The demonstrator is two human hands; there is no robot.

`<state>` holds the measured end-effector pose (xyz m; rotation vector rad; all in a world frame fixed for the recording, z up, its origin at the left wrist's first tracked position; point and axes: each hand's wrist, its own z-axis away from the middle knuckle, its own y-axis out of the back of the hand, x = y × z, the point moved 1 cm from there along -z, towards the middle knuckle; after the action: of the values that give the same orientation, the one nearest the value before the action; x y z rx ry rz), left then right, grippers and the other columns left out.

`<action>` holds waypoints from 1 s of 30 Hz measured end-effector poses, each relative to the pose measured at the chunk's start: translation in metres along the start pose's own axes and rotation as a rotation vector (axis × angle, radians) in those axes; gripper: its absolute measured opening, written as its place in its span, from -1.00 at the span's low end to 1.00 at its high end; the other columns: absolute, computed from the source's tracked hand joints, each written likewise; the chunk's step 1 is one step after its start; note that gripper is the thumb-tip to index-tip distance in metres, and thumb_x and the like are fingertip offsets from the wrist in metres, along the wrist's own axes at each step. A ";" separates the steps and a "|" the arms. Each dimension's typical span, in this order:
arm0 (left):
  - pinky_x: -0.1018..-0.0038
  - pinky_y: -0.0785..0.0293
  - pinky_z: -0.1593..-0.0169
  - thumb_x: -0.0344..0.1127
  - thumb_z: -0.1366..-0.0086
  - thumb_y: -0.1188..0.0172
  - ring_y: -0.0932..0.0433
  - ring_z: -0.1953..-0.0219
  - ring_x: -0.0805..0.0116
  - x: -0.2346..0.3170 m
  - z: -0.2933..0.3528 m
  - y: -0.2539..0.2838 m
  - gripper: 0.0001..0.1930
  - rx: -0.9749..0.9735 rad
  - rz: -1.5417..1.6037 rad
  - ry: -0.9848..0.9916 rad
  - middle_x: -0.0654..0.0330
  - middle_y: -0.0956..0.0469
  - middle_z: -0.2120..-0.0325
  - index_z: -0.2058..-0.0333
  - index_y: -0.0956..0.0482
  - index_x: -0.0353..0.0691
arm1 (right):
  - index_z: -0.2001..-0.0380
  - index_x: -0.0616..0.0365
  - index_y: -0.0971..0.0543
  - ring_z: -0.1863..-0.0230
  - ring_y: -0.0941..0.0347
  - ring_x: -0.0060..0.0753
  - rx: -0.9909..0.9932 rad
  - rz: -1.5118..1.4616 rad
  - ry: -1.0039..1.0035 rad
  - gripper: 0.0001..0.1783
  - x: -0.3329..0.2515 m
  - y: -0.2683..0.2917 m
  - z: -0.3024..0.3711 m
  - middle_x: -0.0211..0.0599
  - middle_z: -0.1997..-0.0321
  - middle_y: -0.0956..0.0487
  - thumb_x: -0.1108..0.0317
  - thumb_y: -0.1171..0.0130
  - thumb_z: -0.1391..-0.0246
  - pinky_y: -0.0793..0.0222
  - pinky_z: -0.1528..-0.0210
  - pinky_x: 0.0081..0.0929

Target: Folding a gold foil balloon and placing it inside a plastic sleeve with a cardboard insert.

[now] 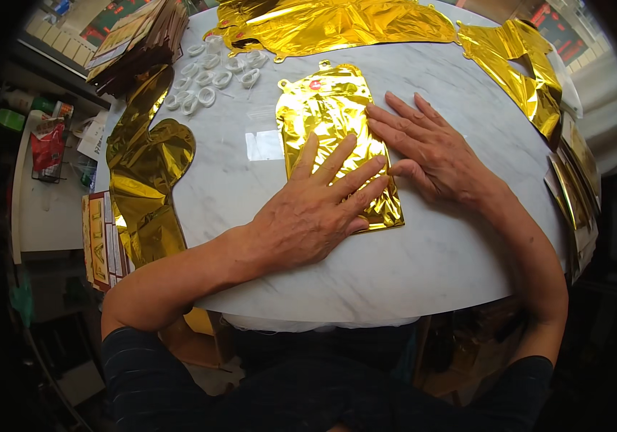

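Both hands are lying flat on a folded gold foil balloon (334, 137) that's sitting pretty much dead centre on the white marble table (409, 266). The left hand (312, 209) is pressing down on its lower half, coming in from about 7 o'clock, fingers spread and stretched out, not gripping anything, just palm-down on the foil. The right hand (427, 151) is resting at the balloon's 3 o'clock edge, fingers also straight and open, fingertips overlapping the foil and the rest on the marble. The hands are covering a good chunk of the foil, so I can't tell what shape it is under there. At 9 o'clock another gold foil piece (146, 173) is hanging over the table edge, partly cut off by it. At 11 o'clock a scatter of small white plastic rings (208, 75) is lying around, a bit blurry. More crumpled gold foil (330, 25) is running off the top at 12 o'clock, and another sheet (524, 72) is sitting at 2 o'clock.
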<state>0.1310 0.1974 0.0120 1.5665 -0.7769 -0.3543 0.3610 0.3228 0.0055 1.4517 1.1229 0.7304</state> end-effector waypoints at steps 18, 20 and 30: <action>-0.42 0.08 -0.47 -0.02 -0.43 -0.24 -0.09 -0.53 -0.04 -0.004 0.001 -0.010 -0.37 0.061 -0.055 -0.012 0.18 -0.24 -0.47 -0.38 -0.40 -0.12 | 0.30 0.18 -0.68 0.76 -0.27 -0.79 -0.034 -1.119 -0.935 -0.64 0.008 0.022 -0.050 -0.60 0.62 -0.56 0.06 -0.34 -0.33 -0.07 0.74 -0.70; -0.42 0.09 -0.47 -0.01 -0.43 -0.23 -0.09 -0.53 -0.03 -0.004 0.001 -0.014 -0.38 0.082 -0.053 -0.035 0.18 -0.26 -0.47 -0.37 -0.41 -0.11 | 0.46 0.11 -0.63 0.76 -0.31 -0.78 -0.026 -1.138 -0.923 -0.65 0.012 0.024 -0.051 -0.61 0.69 -0.50 0.09 -0.36 -0.29 -0.12 0.72 -0.69; -0.43 0.07 -0.46 0.02 -0.46 -0.18 -0.12 -0.51 -0.05 -0.004 0.003 -0.016 -0.41 0.093 -0.039 -0.024 0.15 -0.28 -0.46 -0.35 -0.42 -0.12 | 0.49 0.03 -0.58 0.77 -0.28 -0.83 -0.140 -1.169 -0.934 -0.65 0.017 0.020 -0.064 -0.68 0.70 -0.46 0.09 -0.44 -0.26 -0.13 0.72 -0.76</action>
<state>0.1304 0.1978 -0.0044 1.6693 -0.7919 -0.3704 0.3147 0.3644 0.0357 0.6252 0.8970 -0.6353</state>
